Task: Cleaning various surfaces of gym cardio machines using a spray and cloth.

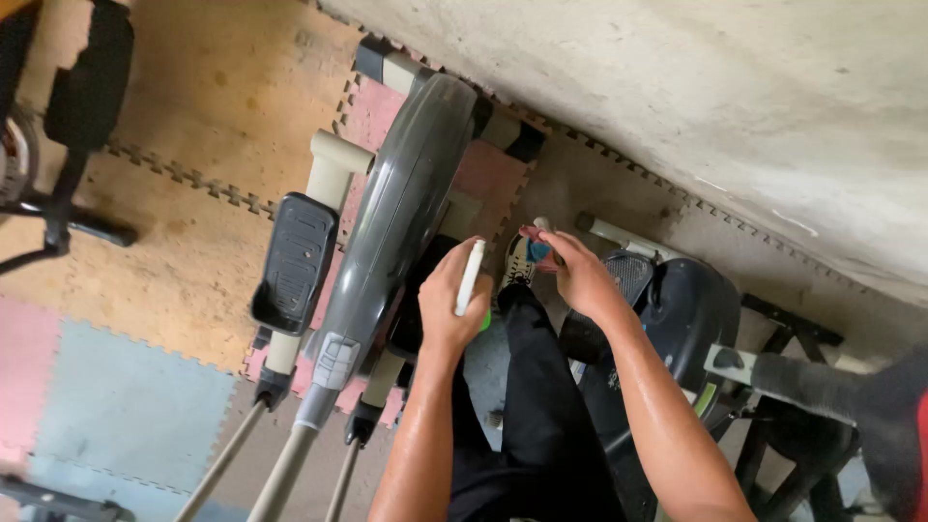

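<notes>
My left hand [450, 300] is closed around a spray bottle [471, 275] with a white top and a bit of green showing below my fingers. My right hand [580, 274] pinches a small pink and blue cloth [536, 246] at its fingertips. Both hands hover over my black-trousered leg [541, 406] and a sneaker [518, 259] on the floor, just right of a grey elliptical trainer's housing [401, 208]. The black pedal [295, 261] of that machine sits to the left of my left hand.
A second black exercise machine [681, 319] stands close on the right, with a padded grey handle [822, 387]. Interlocking foam mats [193, 193] in tan, pink and blue cover the floor. A pale concrete wall [696, 87] runs along the top right. Another black frame [68, 116] stands at far left.
</notes>
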